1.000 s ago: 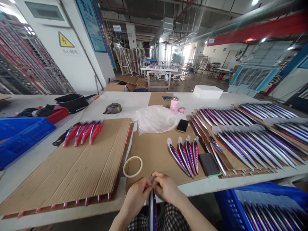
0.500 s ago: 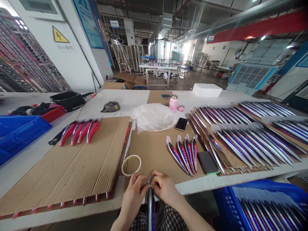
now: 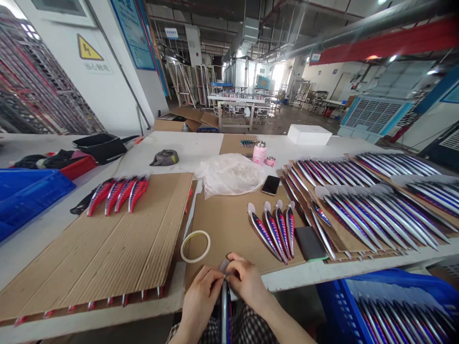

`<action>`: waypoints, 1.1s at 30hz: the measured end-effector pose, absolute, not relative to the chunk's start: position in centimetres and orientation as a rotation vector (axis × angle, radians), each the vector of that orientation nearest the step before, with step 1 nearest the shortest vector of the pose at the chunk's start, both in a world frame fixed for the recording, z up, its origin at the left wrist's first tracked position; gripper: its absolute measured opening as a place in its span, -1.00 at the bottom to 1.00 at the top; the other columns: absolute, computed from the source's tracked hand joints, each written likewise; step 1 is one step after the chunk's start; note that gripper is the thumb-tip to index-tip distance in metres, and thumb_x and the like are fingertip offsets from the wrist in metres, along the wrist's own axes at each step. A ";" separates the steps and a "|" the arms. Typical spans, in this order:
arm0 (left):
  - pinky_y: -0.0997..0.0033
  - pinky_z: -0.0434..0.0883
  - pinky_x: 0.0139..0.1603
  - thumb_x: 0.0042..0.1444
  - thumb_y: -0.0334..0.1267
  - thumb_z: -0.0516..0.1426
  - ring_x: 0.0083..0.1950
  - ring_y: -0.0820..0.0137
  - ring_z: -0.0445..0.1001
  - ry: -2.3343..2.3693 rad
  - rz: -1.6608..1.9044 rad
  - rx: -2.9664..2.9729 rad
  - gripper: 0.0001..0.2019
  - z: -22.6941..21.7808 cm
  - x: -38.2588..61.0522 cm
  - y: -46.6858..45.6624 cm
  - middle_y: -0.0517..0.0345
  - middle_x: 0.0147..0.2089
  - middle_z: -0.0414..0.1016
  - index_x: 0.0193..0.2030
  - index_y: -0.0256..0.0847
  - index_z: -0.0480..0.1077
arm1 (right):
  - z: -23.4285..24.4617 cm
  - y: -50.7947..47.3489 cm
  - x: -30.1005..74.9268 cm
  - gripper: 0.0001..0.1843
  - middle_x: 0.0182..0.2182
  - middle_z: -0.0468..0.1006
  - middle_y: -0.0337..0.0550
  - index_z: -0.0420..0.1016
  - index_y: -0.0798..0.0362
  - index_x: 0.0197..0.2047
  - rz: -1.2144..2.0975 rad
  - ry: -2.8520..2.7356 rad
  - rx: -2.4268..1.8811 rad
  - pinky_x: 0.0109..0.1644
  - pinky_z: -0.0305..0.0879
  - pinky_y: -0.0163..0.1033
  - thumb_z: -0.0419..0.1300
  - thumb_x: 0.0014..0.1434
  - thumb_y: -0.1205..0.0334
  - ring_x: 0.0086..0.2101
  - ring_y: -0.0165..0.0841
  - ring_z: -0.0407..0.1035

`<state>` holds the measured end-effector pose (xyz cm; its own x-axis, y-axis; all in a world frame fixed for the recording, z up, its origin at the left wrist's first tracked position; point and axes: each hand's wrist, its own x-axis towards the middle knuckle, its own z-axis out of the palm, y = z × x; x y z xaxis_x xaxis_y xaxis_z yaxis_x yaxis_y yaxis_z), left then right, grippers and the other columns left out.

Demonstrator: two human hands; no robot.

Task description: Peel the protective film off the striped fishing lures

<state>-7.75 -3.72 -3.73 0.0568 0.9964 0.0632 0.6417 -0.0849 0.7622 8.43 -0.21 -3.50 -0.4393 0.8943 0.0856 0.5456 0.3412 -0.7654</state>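
A fishing lure (image 3: 225, 310), long and dark with a silver sheen, points down toward my lap at the table's front edge. Both hands pinch its lipped end, where a clear diving lip (image 3: 224, 265) sticks out past the fingers. My left hand (image 3: 204, 291) grips from the left and my right hand (image 3: 247, 282) from the right, fingertips nearly meeting. What lies right between the fingertips is hidden. Just beyond my left hand lies a roll of tape (image 3: 195, 260). Several striped lures (image 3: 276, 231) rest on the cardboard sheet (image 3: 222, 220) to the right.
Red lures (image 3: 122, 193) lie on stacked cardboard (image 3: 143, 239) at left. Rows of silver lures (image 3: 366, 215) cover cardboard at right, beside a dark pad (image 3: 311, 242). Behind are a plastic bag (image 3: 229, 174), a phone (image 3: 270, 185) and a pink bottle (image 3: 259, 153). A blue crate (image 3: 340, 296) stands lower right.
My left hand has shifted slightly down and its fingers have moved off the lip, so more of the lip shows. Both hands still pinch the same lure.
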 end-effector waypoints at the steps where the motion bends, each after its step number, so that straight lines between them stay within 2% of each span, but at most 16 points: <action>1: 0.34 0.39 -0.11 0.19 -0.22 0.02 -0.16 0.28 0.48 1.632 0.831 1.789 -0.80 -3.8 -7.8 -3.8 0.13 -0.23 0.48 -0.38 -0.10 0.43 | -3.3 -0.2 8.5 -0.67 0.09 0.43 -0.07 0.48 0.04 -0.08 0.927 -2.119 -1.255 0.02 0.27 -0.32 0.17 0.08 0.50 -0.04 -0.29 0.43; 3: 0.35 0.38 -0.10 0.19 -0.24 0.01 -0.16 0.29 0.47 1.619 0.835 1.795 -0.81 -3.9 -7.9 -3.9 0.14 -0.22 0.47 -0.38 -0.11 0.42 | -2.9 0.1 8.6 -0.54 0.18 0.34 -0.10 0.41 -0.03 0.06 0.952 -2.162 -1.227 0.08 0.25 -0.29 0.18 0.09 0.47 0.03 -0.26 0.39; 4: 0.35 0.37 -0.10 0.19 -0.24 0.01 -0.15 0.30 0.47 1.615 0.836 1.796 -0.81 -3.9 -7.9 -3.9 0.14 -0.22 0.47 -0.38 -0.11 0.41 | -2.7 0.2 8.7 -0.57 0.17 0.36 -0.13 0.43 -0.05 0.03 0.967 -2.186 -1.210 0.07 0.25 -0.29 0.18 0.09 0.46 0.02 -0.25 0.40; 7: 0.35 0.37 -0.11 0.20 -0.24 0.00 -0.16 0.30 0.47 1.615 0.836 1.798 -0.80 -3.7 -8.1 -4.0 0.13 -0.22 0.46 -0.38 -0.11 0.40 | -2.3 0.8 8.7 -0.84 0.02 0.49 -0.17 0.53 -0.01 -0.31 1.003 -2.207 -1.210 -0.02 0.28 -0.31 0.20 0.10 0.43 -0.06 -0.27 0.45; 9: 0.34 0.37 -0.12 0.20 -0.24 0.00 -0.16 0.29 0.47 1.617 0.832 1.799 -0.80 -3.7 -8.1 -4.0 0.12 -0.22 0.46 -0.39 -0.12 0.39 | -2.2 0.9 8.7 -0.86 -0.11 0.54 -0.19 0.50 0.02 -0.46 1.015 -2.194 -1.227 -0.08 0.28 -0.35 0.23 0.08 0.43 -0.10 -0.30 0.47; 11: 0.34 0.37 -0.13 0.19 -0.24 0.00 -0.16 0.29 0.47 1.619 0.829 1.800 -0.81 -3.7 -8.1 -3.9 0.12 -0.22 0.46 -0.39 -0.12 0.40 | -2.1 0.9 8.7 -0.82 -0.19 0.55 -0.23 0.47 0.04 -0.52 1.021 -2.180 -1.233 -0.14 0.28 -0.37 0.25 0.07 0.43 -0.17 -0.34 0.47; 15: 0.32 0.37 -0.12 0.19 -0.25 0.00 -0.16 0.29 0.47 1.621 0.821 1.796 -0.80 -4.0 -8.1 -3.8 0.11 -0.21 0.46 -0.39 -0.11 0.40 | -1.9 0.6 8.9 -0.82 -0.20 0.53 -0.26 0.50 0.03 -0.49 1.041 -2.171 -1.198 -0.15 0.27 -0.39 0.23 0.12 0.42 -0.24 -0.39 0.46; 20: 0.33 0.38 -0.12 0.19 -0.22 0.00 -0.16 0.29 0.47 1.621 0.823 1.791 -0.79 -4.0 -8.2 -3.8 0.12 -0.21 0.46 -0.38 -0.10 0.41 | -1.8 0.6 9.1 -0.70 -0.24 0.54 -0.28 0.55 0.02 -0.37 1.067 -2.153 -1.162 -0.12 0.26 -0.43 0.05 0.23 0.48 -0.23 -0.44 0.45; 26: 0.33 0.39 -0.13 0.18 -0.20 0.01 -0.16 0.28 0.47 1.637 0.840 1.769 -0.78 -4.1 -8.0 -3.8 0.10 -0.22 0.47 -0.41 -0.11 0.42 | -2.7 0.8 8.2 -0.82 -0.17 0.56 -0.27 0.59 -0.02 -0.43 1.029 -2.123 -1.300 -0.18 0.28 -0.38 0.20 0.09 0.42 -0.25 -0.38 0.48; 30: 0.29 0.41 -0.09 0.17 -0.21 0.01 -0.16 0.27 0.48 1.645 0.866 1.740 -0.77 -4.1 -7.9 -3.7 0.09 -0.22 0.48 -0.43 -0.12 0.43 | -3.0 0.6 7.9 -0.83 -0.13 0.57 -0.25 0.59 -0.03 -0.44 1.000 -2.103 -1.367 -0.15 0.29 -0.36 0.21 0.06 0.41 -0.20 -0.34 0.49; 33: 0.26 0.43 -0.03 0.15 -0.23 0.02 -0.06 0.23 0.47 1.646 0.899 1.720 -0.79 -4.3 -7.9 -4.5 0.04 -0.10 0.48 -0.25 -0.11 0.48 | -3.0 0.4 7.7 -0.79 -0.18 0.59 -0.25 0.59 -0.02 -0.47 0.987 -2.092 -1.388 -0.18 0.29 -0.36 0.18 0.03 0.44 -0.22 -0.34 0.50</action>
